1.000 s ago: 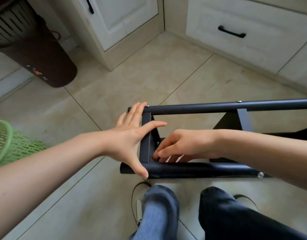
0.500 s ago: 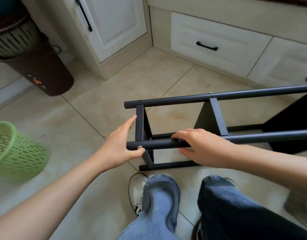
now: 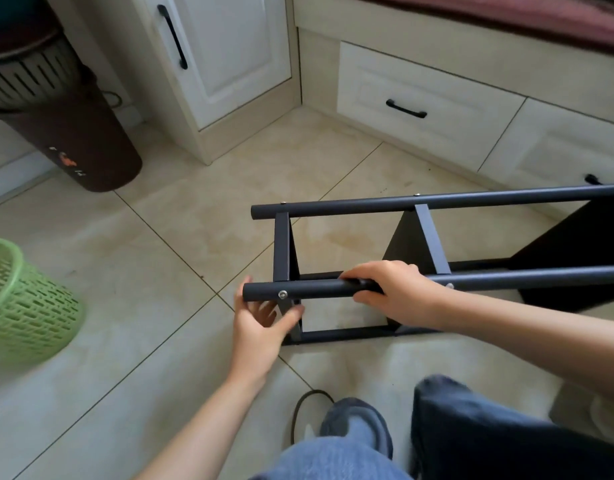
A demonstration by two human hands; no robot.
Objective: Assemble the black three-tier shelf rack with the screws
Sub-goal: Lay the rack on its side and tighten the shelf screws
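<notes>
The black rack (image 3: 419,244) lies on its side in the middle right of the frame. 2 long round bars run across it, with small silver screws (image 3: 282,294) in them.

head-worn view, looking down, close over floor (image 3: 160,271)

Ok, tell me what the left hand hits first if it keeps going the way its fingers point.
Probably the near tube of the rack: the left hand reaches up just beneath it, though depth is unclear.
</notes>
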